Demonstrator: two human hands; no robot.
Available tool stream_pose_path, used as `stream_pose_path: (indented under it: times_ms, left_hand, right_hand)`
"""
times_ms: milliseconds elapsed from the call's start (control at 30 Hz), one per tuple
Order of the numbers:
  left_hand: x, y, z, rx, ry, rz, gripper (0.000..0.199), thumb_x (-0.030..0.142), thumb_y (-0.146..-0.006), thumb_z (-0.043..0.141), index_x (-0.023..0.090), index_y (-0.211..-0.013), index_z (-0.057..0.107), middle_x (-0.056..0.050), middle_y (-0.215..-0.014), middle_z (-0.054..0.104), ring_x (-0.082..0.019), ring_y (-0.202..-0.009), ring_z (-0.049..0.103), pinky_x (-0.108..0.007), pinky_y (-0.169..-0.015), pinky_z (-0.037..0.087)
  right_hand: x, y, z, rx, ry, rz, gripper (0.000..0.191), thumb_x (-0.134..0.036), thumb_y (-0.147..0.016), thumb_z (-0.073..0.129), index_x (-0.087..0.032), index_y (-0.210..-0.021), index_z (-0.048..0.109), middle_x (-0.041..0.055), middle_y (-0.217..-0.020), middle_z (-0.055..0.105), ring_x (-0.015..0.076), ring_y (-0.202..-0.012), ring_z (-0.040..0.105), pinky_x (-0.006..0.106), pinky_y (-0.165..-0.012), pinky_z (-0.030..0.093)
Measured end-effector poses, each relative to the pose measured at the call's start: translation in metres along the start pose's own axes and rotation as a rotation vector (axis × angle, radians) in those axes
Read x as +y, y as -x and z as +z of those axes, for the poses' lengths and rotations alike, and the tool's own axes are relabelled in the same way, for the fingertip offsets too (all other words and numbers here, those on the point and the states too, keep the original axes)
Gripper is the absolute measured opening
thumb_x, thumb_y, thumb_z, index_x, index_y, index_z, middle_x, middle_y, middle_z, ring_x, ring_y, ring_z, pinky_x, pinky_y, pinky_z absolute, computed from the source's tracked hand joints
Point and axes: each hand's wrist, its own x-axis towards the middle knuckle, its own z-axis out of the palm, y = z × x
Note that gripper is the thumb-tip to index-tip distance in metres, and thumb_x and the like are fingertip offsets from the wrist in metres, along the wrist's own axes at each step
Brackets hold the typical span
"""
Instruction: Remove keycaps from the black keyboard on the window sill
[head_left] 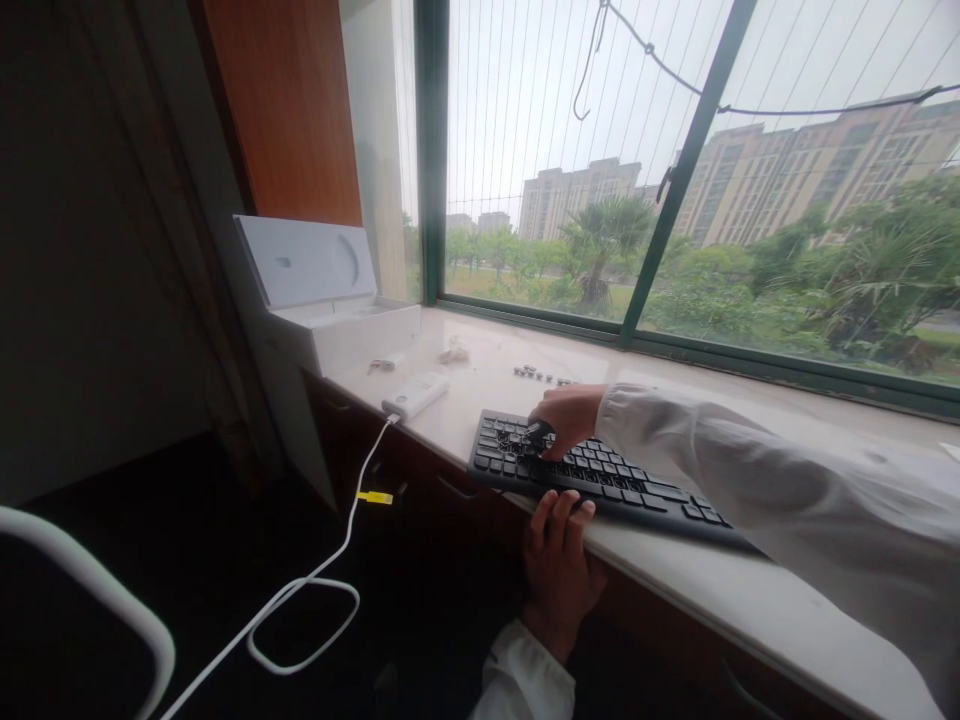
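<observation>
Pinching a small dark piece between fingertips, the right hand (566, 420) sits curled over the left end of the black keyboard (600, 480), just below the middle of the frame; whether that piece is a keycap or a tool, I cannot tell from here. Its fingers are drawn together around it, touching the key rows. Down below, the left hand (559, 565) reaches up from the lower centre, fingers loosely closed against the keyboard's near edge, gripping where it overhangs the pale desk (750, 590). Both arms wear white sleeves.

Just beyond the right hand, towards the window (675, 170), a short row of small dark loose keys (541, 375) lies on the desk. Left of centre there's a white power bank (416, 393) with a white cable (315, 590) dropping off the desk edge and looping across the dark floor, a yellow tag on it. Behind that stands an open white box (330, 300), lid tipped up against the wooden panel. A crumpled scrap (454, 352) lies near the box. At lower left, a curved white chair rail (97, 590) cuts in.
</observation>
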Motion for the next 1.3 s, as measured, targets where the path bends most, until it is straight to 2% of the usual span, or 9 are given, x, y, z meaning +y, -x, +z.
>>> stream_pose_path:
  times_ms: [133, 433, 767, 967, 1100, 1300]
  left_hand:
    - [0.002, -0.002, -0.002, 0.005, -0.018, 0.001, 0.035, 0.026, -0.080, 0.055, 0.023, -0.114, 0.063, -0.003, -0.122, 0.065, -0.022, -0.122, 0.050, -0.035, -0.102, 0.041]
    - [0.001, -0.001, -0.003, -0.025, -0.003, -0.003, 0.036, 0.019, -0.082, 0.051, 0.022, -0.116, 0.062, -0.002, -0.125, 0.063, -0.022, -0.125, 0.047, -0.035, -0.105, 0.038]
    - [0.003, -0.002, -0.005, -0.022, 0.021, -0.021, 0.038, 0.019, -0.078, 0.057, 0.024, -0.116, 0.061, 0.000, -0.125, 0.063, -0.021, -0.124, 0.048, -0.033, -0.106, 0.038]
    - [0.000, 0.000, -0.002, -0.042, -0.005, -0.016, 0.040, 0.019, -0.078, 0.056, 0.024, -0.117, 0.062, -0.001, -0.126, 0.063, -0.021, -0.124, 0.049, -0.034, -0.105, 0.039]
    - [0.001, 0.000, -0.002, -0.021, 0.001, -0.012, 0.037, 0.021, -0.079, 0.055, 0.023, -0.116, 0.062, -0.002, -0.125, 0.064, -0.022, -0.124, 0.049, -0.035, -0.105, 0.039]
    - [0.002, -0.001, -0.004, -0.020, 0.013, -0.011, 0.038, 0.020, -0.079, 0.056, 0.024, -0.116, 0.062, -0.001, -0.125, 0.064, -0.021, -0.123, 0.049, -0.034, -0.105, 0.040]
  right_hand:
    - [-0.006, -0.001, -0.006, -0.024, 0.018, 0.026, 0.062, -0.067, -0.064, 0.061, -0.015, -0.094, 0.077, 0.0133, -0.081, 0.072, 0.0226, -0.069, 0.062, 0.032, -0.063, 0.041]
    - [-0.012, -0.014, -0.025, -0.186, -0.018, 0.057, 0.072, -0.066, -0.055, 0.073, -0.005, -0.093, 0.076, 0.0137, -0.079, 0.070, 0.0197, -0.068, 0.059, 0.030, -0.063, 0.043]
    - [-0.022, -0.001, -0.016, -0.109, -0.023, 0.123, 0.062, -0.064, -0.057, 0.066, -0.015, -0.093, 0.078, 0.0131, -0.088, 0.071, 0.0230, -0.072, 0.064, 0.030, -0.059, 0.044]
    - [-0.024, 0.000, -0.015, -0.098, -0.014, 0.111, 0.062, -0.064, -0.057, 0.066, -0.015, -0.092, 0.078, 0.0144, -0.088, 0.072, 0.0255, -0.073, 0.065, 0.032, -0.057, 0.044]
    - [-0.019, 0.000, -0.015, -0.090, -0.006, 0.096, 0.061, -0.065, -0.060, 0.065, -0.016, -0.094, 0.078, 0.0138, -0.090, 0.072, 0.0248, -0.075, 0.065, 0.032, -0.061, 0.044]
    - [-0.010, -0.007, -0.018, -0.155, -0.039, 0.063, 0.067, -0.070, -0.057, 0.067, -0.014, -0.093, 0.077, 0.0104, -0.080, 0.071, 0.0221, -0.074, 0.063, 0.030, -0.063, 0.044]
